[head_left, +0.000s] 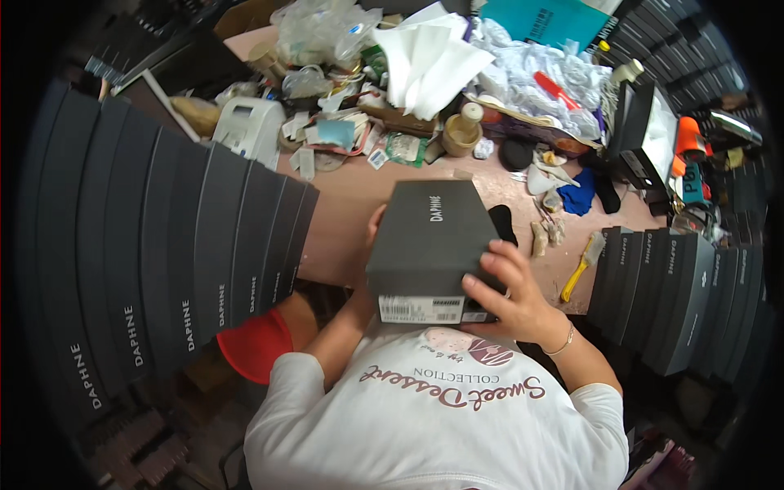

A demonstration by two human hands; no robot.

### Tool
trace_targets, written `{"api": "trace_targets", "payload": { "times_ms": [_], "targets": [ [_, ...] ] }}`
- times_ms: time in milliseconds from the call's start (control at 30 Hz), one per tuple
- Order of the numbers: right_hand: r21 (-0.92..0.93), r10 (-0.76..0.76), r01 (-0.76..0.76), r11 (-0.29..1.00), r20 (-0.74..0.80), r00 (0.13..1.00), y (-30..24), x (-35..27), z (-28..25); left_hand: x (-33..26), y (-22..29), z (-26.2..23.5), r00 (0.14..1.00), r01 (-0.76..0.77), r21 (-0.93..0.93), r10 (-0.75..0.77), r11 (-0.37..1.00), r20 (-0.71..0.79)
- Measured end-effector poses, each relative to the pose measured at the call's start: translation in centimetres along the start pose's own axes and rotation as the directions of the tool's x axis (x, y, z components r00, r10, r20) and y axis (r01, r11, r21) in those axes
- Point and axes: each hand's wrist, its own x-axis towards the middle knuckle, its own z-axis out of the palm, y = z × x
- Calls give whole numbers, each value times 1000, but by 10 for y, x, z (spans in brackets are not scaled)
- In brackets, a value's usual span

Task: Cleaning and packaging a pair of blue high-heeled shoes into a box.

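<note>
A dark grey shoebox (pixel 433 241) with its lid on is held close in front of my chest, over the near edge of the table. Its short end, which carries a white label (pixel 420 309), faces me. My left hand (pixel 376 223) grips the box's left side; only a few fingers show past it, and the rest is hidden. At the near right corner my right hand (pixel 523 296) is closed on the box, fingers spread over the lid's edge. Whatever is inside the box is hidden.
Tall stacks of dark shoeboxes stand left (pixel 163 237) and right (pixel 661 294). A yellow-handled brush (pixel 580 268) lies on the pinkish table (pixel 339 204). Behind are a glue pot (pixel 462 135), white paper sheets (pixel 429 61), a blue cloth (pixel 577 192) and a white machine (pixel 247 126).
</note>
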Motion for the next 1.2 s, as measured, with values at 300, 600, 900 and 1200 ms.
{"api": "trace_targets", "payload": {
  "times_ms": [300,600,900,1200],
  "targets": [
    [425,883,-877,224,292,367,83,-102,155,15,-71,-95,855,485,516,-258,706,-450],
    [762,802,-571,-306,529,276,34,-44,77,-13,17,-56,955,189,599,-2,778,-298],
    [-32,606,-606,795,-3,796,43,-9,140,-18,90,-100,954,-43,985,285,-167,90],
    [-451,803,-692,564,103,587,144,-33,152,37,-74,-30,866,-451,851,-362,-268,345]
  ]
}}
